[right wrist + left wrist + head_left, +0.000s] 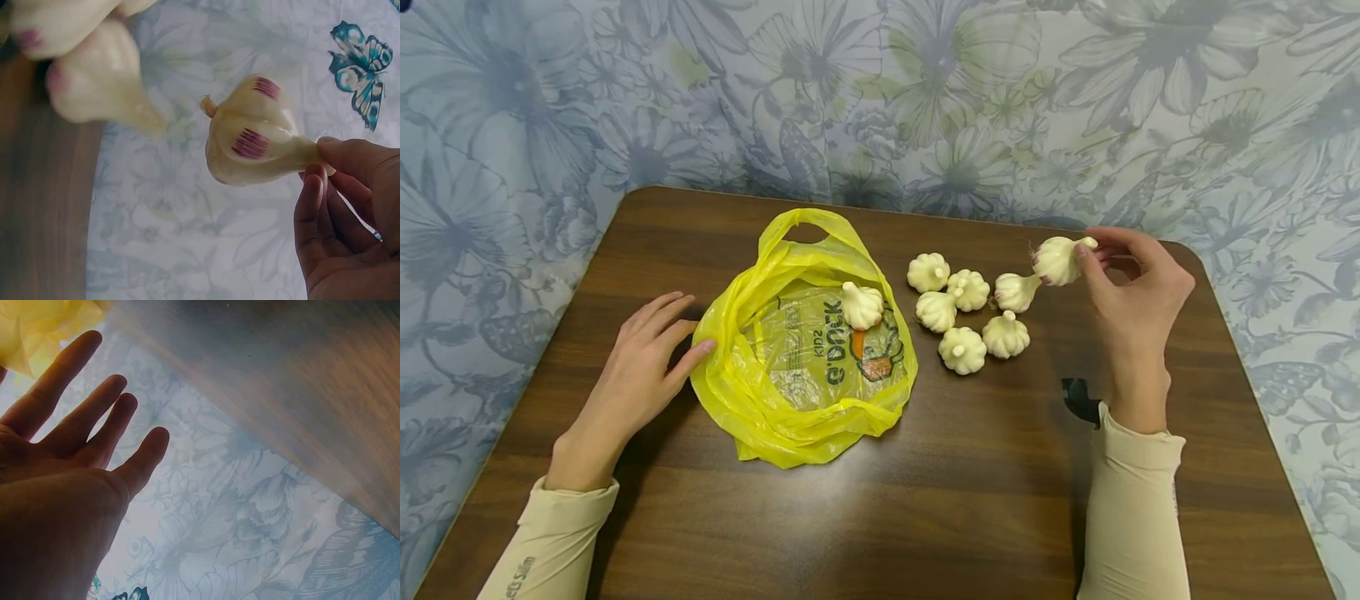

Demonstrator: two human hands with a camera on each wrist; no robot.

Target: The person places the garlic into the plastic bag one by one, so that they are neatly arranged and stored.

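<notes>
the right grip (1141, 302) is pinching a garlic bulb (1058, 261) by its stem (305, 152), near other bulbs (963, 350); the left grip (634, 377) is lying spread beside the bag (730, 408). the stem is probably suiting this light, firm, slick bulb.

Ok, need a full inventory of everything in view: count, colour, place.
Table: one, brown wood-look, centre.
Patterned backdrop: one, pale blue-grey floral, behind the table.
Plastic bag: one, yellow, open on the table.
Bagged garlic bulb: one, off-white, inside the bag.
Loose garlic bulbs: six, off-white, right of the bag.
Held garlic bulb: one, off-white with purple, right of the loose ones.
Sleeves: two, beige, forearms.
Black strip: one, black, beside right cuff.
Left hand: one, bag's left edge.
Right hand: one, pinching held bulb's neck.
</notes>
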